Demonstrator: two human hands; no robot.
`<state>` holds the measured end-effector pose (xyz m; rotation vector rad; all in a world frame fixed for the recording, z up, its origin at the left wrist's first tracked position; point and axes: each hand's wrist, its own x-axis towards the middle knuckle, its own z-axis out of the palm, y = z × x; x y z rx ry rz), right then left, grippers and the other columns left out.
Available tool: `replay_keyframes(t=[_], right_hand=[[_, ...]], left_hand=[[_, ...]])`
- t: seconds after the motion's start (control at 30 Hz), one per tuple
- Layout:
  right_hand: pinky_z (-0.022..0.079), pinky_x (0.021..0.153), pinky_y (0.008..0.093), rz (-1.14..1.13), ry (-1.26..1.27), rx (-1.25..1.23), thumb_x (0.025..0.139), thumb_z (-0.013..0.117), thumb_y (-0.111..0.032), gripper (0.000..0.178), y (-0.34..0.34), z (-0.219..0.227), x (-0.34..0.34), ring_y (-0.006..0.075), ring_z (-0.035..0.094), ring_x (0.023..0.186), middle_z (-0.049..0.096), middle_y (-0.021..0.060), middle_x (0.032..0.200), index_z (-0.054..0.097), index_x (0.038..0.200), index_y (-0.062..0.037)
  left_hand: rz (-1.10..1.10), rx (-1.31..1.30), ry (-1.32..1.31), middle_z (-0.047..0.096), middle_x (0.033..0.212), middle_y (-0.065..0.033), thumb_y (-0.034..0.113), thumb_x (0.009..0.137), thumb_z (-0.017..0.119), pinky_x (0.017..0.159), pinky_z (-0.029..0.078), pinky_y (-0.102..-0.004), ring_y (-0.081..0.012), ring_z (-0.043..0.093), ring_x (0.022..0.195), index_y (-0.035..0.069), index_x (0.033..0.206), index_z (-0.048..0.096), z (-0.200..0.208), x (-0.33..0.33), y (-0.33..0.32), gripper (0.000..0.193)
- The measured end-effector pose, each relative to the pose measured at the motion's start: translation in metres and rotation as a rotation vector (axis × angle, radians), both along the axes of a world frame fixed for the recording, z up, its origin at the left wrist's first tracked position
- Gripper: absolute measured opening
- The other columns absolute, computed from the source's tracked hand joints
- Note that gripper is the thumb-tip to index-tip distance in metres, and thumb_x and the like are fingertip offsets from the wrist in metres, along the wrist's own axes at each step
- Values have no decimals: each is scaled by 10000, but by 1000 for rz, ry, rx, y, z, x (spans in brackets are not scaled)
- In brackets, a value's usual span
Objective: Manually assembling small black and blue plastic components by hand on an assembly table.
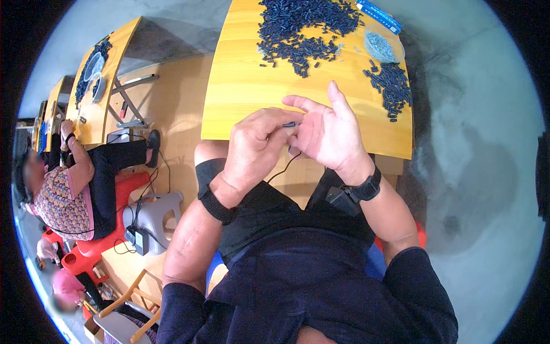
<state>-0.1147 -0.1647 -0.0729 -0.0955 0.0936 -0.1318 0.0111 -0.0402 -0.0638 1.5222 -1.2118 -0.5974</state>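
My left hand [256,150] is closed in a pinch on a small black cylindrical piece [290,124], held just above the near edge of the yellow table [240,97]. Close beside it, my right hand [331,135] is turned palm up, thumb and forefinger stretched apart. Its lower fingers are partly hidden where the two hands meet, and a pale bit near the palm is too small to name. A large heap of similar black pieces [306,23] covers the far part of the table. A smaller pile of black pieces [393,89] lies at the right edge.
A clear plastic bowl [399,50] of small silvery parts stands at the far right, near a blue box [379,16]. A dark cable [279,172] hangs below my hands. To the left, a seated person [63,198] works at another table [114,69]; red and grey stools [150,215] stand between.
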Motion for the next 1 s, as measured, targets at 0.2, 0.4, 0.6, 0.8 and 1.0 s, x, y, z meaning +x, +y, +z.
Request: replay_keyframes(t=[0.2,0.4,0.6,0.8,1.0], right_hand=[[448,880,410,-7,85,-97,928,343,-655,734,6,8,-3,324,605,952,623,237,1083,525,1162,16],[444,876,385,-20,105,-105,921,364,-658,715,10,9,-2,287,602,954,629,194,1069,521,1169,-6],[443,875,384,-90,185,-120,918,396,-647,675,15,20,0,273,591,985,611,185,1104,522,1146,-25],[439,917,392,-58,71,-147,933,421,-599,622,13,19,2,273,582,1021,608,177,1105,515,1155,-26],[491,891,436,-154,217,-194,992,462,-362,374,22,16,8,264,596,1020,615,140,1088,551,1107,-18]], left_hand=[[-1,-3,-273,685,895,-98,-89,755,615,709,559,-311,-218,667,813,39,983,700,3,0,-2,275],[-14,-13,-349,683,827,-102,-38,704,649,695,527,-346,-261,656,773,50,901,707,5,3,-8,223],[-49,-11,-368,669,803,-108,2,689,655,676,518,-379,-292,647,759,54,866,691,6,4,-14,188],[-35,-25,-146,680,836,-80,-34,785,634,613,525,-303,-191,646,716,19,929,669,-4,9,-10,158],[102,67,487,667,859,-54,-28,877,602,607,518,-223,-92,619,743,-7,1007,648,10,11,-9,140]])
